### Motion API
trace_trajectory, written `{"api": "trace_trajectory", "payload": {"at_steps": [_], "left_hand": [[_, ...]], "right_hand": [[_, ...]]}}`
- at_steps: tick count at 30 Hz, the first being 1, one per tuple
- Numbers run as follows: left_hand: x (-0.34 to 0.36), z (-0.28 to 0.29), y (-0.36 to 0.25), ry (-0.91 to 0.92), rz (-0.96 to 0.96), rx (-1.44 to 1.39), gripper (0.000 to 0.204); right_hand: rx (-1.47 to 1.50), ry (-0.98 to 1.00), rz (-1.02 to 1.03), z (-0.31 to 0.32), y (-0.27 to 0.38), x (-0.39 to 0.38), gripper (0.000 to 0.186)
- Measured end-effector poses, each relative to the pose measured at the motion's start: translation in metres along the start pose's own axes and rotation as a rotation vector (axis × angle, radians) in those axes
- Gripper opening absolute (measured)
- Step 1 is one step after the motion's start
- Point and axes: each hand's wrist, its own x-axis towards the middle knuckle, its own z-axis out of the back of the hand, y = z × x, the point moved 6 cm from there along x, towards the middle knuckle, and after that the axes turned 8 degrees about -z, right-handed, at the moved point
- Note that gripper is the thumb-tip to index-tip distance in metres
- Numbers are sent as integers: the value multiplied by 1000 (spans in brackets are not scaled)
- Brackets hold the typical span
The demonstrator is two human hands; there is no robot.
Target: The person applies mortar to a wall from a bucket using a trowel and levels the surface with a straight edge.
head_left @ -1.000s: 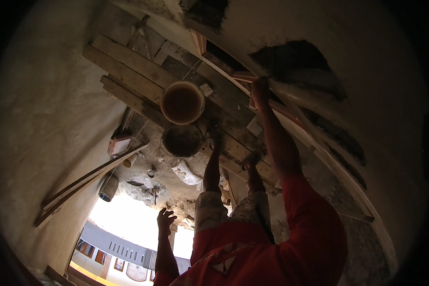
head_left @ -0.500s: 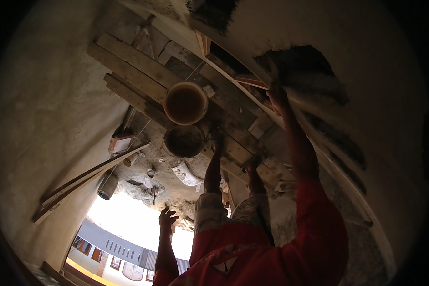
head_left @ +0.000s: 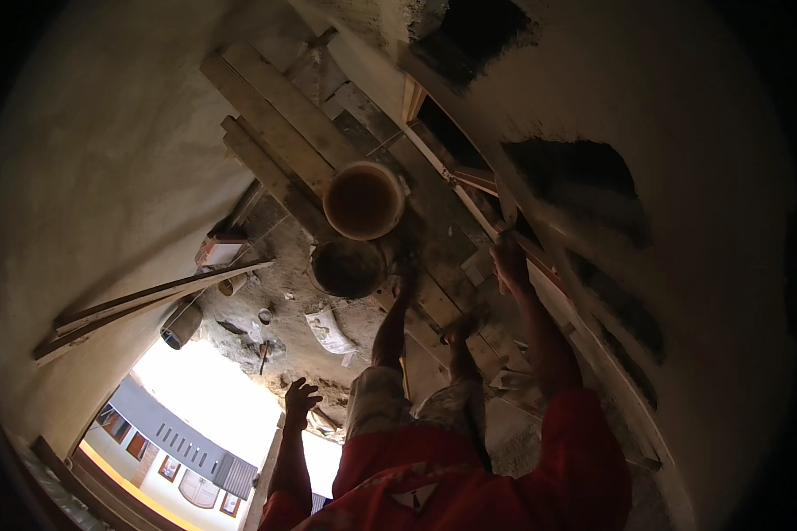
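Observation:
My right hand (head_left: 509, 258) is closed around the handle of what looks like a trowel (head_left: 507, 211), its narrow blade pointing up along the wall edge beside the window frame. Dim light blurs the blade's exact shape. Low on the left, my left hand (head_left: 301, 398) hangs in the air with its fingers apart and holds nothing. Below me, a round bucket (head_left: 363, 202) with a light rim contains brownish liquid. Against it stands a dark, wide tub (head_left: 347, 268), its contents hard to make out. My feet are on the planks near both containers.
Long wooden planks (head_left: 270, 111) form the platform. The plastered wall (head_left: 708, 265) on the right has dark patches (head_left: 580, 181) and a wooden window frame (head_left: 475, 180). Boards (head_left: 150, 305) lean at the left wall; a sack (head_left: 329, 331) and a cylindrical container (head_left: 181, 324) lie on the floor below.
My right hand has come down along the wall edge with the trowel, closer to my body. My left hand remains raised and empty. The whole view has shifted and turned slightly.

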Motion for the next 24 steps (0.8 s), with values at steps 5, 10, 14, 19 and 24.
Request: {"api": "trace_trajectory", "payload": {"at_steps": [5,10,14,19,24], "left_hand": [[-1,-5,23,46,-8,47,46],[0,-14,34,160,-292,317,48],[-5,-8,53,12,2,-80,51],[-17,4,53,-46,54,-120,49],[-34,27,67,-52,-235,364,21]], "right_hand": [[276,177,-126,-47,32,-35,17],[396,261,-106,-88,85,-46,18],[594,240,2,-101,150,-22,21],[915,218,156,-90,260,56,24],[1008,73,158,-48,340,139,32]]}}
